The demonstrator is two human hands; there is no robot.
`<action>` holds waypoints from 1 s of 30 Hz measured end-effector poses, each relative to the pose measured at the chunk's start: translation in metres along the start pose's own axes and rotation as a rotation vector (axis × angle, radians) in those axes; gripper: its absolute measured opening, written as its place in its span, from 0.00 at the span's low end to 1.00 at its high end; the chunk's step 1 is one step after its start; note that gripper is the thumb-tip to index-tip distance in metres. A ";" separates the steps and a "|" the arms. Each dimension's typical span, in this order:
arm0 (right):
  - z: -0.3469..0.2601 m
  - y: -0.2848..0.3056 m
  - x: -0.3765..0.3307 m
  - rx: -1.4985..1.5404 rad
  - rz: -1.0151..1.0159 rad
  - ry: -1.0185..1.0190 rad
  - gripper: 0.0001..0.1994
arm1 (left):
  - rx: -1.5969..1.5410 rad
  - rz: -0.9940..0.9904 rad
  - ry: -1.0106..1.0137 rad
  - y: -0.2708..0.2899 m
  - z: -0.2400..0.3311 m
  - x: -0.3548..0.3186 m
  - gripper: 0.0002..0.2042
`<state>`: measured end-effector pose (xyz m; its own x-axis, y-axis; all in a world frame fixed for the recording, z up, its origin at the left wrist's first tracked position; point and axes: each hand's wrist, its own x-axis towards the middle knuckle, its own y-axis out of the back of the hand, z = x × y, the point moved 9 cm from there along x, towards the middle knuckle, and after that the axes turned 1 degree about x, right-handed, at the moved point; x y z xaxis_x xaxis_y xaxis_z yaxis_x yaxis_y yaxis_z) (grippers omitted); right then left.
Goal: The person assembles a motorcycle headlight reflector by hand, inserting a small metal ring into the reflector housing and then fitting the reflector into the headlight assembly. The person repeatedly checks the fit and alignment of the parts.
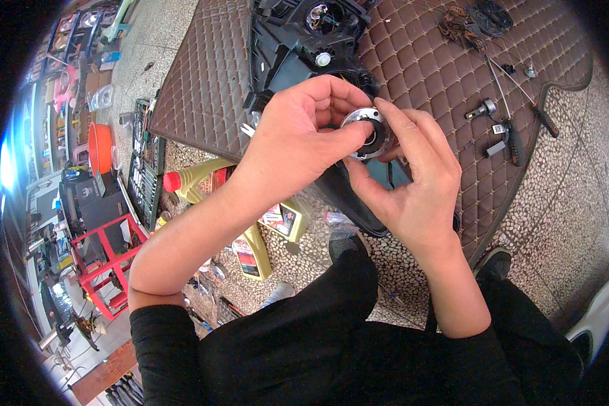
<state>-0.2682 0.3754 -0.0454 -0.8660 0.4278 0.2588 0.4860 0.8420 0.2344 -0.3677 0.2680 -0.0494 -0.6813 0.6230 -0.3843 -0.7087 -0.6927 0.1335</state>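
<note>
Both hands hold a small round silver metal ring (363, 130) with a black centre, raised above the ground. My left hand (298, 135) grips it from the left, thumb and fingers over its rim. My right hand (407, 183) pinches it from the right and below. Just behind the hands lies a black car headlamp housing (304, 40) on a brown quilted mat (419, 61), its rear openings facing up. Part of the ring is hidden by my fingers.
Screwdrivers (514, 128), a small bulb (484, 108) and a wire bundle (457, 24) lie on the mat's right side. A yellow oil jug (203, 179) with a red cap lies on the pebbled floor at left. Further left stand a socket tray (142, 169) and red rack (105, 264).
</note>
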 end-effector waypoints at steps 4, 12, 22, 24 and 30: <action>0.000 0.000 0.001 -0.010 0.007 0.033 0.31 | 0.004 0.001 0.015 0.001 -0.002 0.001 0.13; 0.002 -0.001 0.001 -0.003 -0.008 0.023 0.31 | 0.000 -0.030 0.044 0.002 -0.006 0.004 0.14; 0.002 -0.001 0.001 -0.043 0.010 0.041 0.32 | -0.028 -0.054 0.078 0.002 -0.009 0.006 0.14; 0.000 0.000 0.002 -0.066 0.014 0.054 0.32 | -0.034 -0.049 0.073 0.001 -0.008 0.007 0.14; -0.001 0.001 0.001 -0.124 0.031 0.025 0.30 | 0.044 -0.061 0.122 0.000 -0.008 0.006 0.15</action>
<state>-0.2681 0.3766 -0.0438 -0.8479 0.4431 0.2910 0.5245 0.7809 0.3393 -0.3704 0.2683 -0.0589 -0.6115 0.6130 -0.5003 -0.7572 -0.6369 0.1450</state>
